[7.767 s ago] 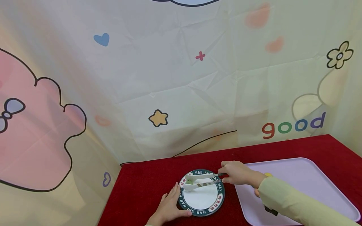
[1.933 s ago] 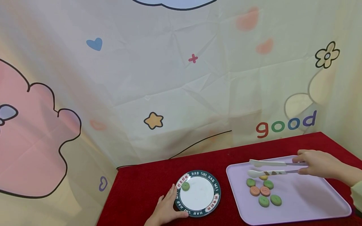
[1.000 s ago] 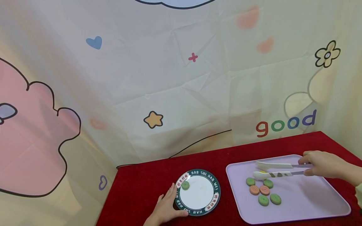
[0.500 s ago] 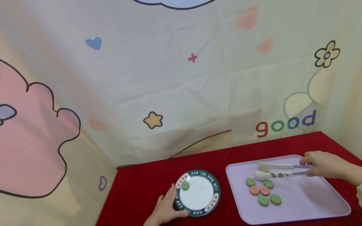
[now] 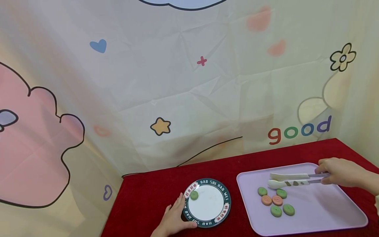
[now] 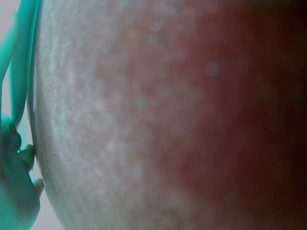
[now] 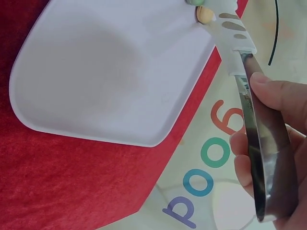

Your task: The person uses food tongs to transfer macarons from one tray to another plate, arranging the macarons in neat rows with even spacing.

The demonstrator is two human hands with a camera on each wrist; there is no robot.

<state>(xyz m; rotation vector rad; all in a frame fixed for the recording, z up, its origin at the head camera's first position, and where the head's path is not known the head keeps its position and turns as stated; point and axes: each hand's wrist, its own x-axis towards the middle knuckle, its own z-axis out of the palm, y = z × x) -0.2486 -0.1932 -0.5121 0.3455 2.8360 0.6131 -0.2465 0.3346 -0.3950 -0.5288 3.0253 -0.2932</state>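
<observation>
My left hand (image 5: 174, 217) rests at the left rim of a round plate (image 5: 207, 224) with a dark green lettered border, fingers straight and thumb on its front edge. One green button-shaped cookie (image 5: 193, 195) lies on the plate. My right hand (image 5: 340, 172) grips metal tongs (image 5: 296, 183) with white tips, one arm dark-spotted. Their tips reach low over the lilac tray (image 5: 322, 214), around a yellow cookie (image 7: 205, 15) that shows in the right wrist view and is hidden by the tongs in the head view. The left wrist view is mostly blurred.
Several green cookies (image 5: 276, 211) and two orange ones (image 5: 277, 200) lie on the tray's left half, just in front of the tongs. Red cloth (image 5: 142, 197) covers the table. A printed curtain (image 5: 189, 82) hangs right behind the table's back edge.
Earlier the right hand held the tongs with a green cookie over the plate; that cookie now lies there. The tongs moved right to the tray, and their tips have drawn closer together over the yellow cookie.
</observation>
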